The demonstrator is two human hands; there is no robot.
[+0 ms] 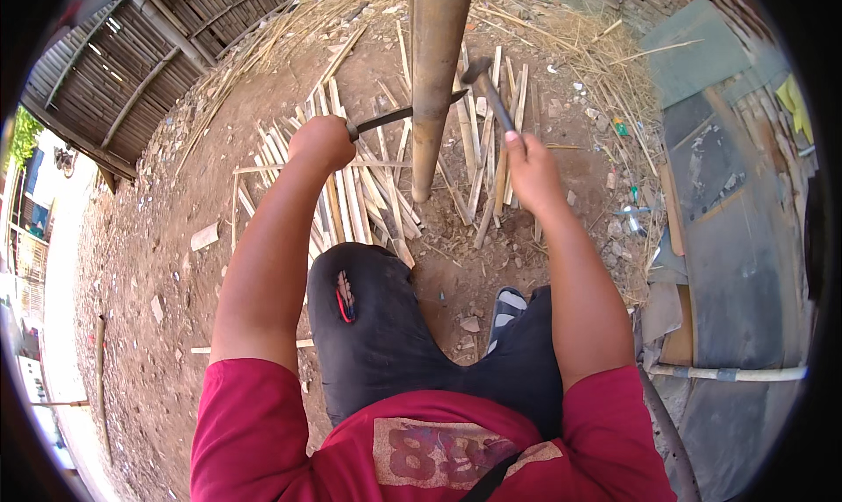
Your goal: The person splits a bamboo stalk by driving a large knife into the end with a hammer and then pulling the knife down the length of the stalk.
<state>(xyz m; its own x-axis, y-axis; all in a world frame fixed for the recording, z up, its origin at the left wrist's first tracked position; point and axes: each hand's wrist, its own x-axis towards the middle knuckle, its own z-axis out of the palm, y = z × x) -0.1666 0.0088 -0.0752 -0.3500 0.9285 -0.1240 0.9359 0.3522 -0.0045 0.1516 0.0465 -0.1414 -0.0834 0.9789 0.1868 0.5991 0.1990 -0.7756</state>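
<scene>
My left hand [323, 142] is closed around the handle of a machete [384, 119]. Its dark blade meets an upright bamboo pole [432, 81], and the tip shows on the pole's right side. The pole hides the blade's middle, so whether it is sunk into the bamboo or behind it I cannot tell. In my right hand [532, 170] is a hammer [499, 106], gripped by its handle. The hammer's head is raised just right of the pole, close to the machete's tip and apart from it.
Split bamboo strips [351, 199] lie in loose piles on the dirt ground around the pole's foot. A woven bamboo wall [132, 72] stands at the far left. Grey sheets [732, 239] lie along the right, with a pale pole [737, 374] across them. Dry straw and litter are scattered behind.
</scene>
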